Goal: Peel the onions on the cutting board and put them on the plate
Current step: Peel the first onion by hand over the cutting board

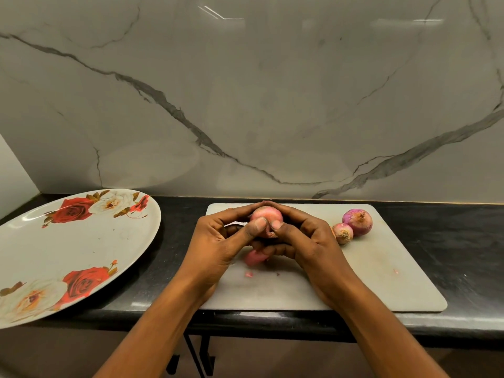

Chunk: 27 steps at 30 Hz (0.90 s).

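I hold a pink onion (266,214) above the grey cutting board (381,271) with both hands. My left hand (218,246) grips it from the left, thumb pressed on its front. My right hand (305,241) grips it from the right, thumb at a loose flap of skin. A strip of pink peel (255,258) lies on the board under my hands. Two unpeeled red onions rest on the board to the right: a small one (343,232) and a larger one (357,221). The large white plate with red roses (81,246) lies at the left.
The board lies on a black counter (450,241) against a marble wall. Small peel bits (248,274) dot the board. The plate overhangs the counter's front edge at the left.
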Motion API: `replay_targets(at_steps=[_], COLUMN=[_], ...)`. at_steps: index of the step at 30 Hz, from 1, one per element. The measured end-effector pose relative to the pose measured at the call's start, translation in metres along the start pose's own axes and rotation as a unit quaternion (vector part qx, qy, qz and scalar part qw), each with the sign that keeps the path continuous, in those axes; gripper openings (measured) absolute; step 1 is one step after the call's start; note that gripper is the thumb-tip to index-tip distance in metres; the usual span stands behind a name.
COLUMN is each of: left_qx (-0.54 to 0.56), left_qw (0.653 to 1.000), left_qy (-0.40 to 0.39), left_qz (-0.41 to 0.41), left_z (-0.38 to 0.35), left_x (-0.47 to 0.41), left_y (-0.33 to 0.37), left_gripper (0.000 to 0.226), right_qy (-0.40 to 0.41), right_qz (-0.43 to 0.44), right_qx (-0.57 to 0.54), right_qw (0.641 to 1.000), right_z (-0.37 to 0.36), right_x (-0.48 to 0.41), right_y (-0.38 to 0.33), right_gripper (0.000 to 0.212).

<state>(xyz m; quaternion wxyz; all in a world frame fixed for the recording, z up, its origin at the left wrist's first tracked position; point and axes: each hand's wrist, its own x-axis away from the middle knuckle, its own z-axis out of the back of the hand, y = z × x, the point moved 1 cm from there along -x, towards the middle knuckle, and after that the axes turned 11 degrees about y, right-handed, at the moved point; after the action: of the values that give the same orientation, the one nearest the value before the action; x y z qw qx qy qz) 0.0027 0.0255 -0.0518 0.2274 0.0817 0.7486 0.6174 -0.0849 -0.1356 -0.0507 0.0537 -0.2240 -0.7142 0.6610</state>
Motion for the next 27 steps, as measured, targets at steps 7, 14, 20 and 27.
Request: replay_targets(at_steps=[7,14,20,27], left_qx=[0.031,0.03,0.061,0.043], left_qw=[0.999,0.998,0.994,0.996], left_qy=[-0.019,-0.037,-0.054,-0.053], left_qz=[0.025,0.036,0.068,0.064], left_z=[-0.0003,0.0017,0.0062,0.0046], left_x=[0.0007,0.0036,0.0019,0.0011], left_y=[0.0005,0.0017,0.0013,0.0009], left_gripper=[0.048,0.056,0.058,0.054], right_qy=[0.019,0.06,0.055,0.052], right_qz=[0.009,0.049,0.046,0.027], right_qx=[0.017,0.055,0.033,0.018], right_qw=[1.0,0.995,0.997,0.998], right_z=[0.0012,0.0014,-0.0012,-0.001], right_x=[0.0028,0.003,0.0077,0.0079], right_y=[-0.0012,-0.002,-0.0038,-0.0072], right_gripper=[0.033,0.04,0.039,0.036])
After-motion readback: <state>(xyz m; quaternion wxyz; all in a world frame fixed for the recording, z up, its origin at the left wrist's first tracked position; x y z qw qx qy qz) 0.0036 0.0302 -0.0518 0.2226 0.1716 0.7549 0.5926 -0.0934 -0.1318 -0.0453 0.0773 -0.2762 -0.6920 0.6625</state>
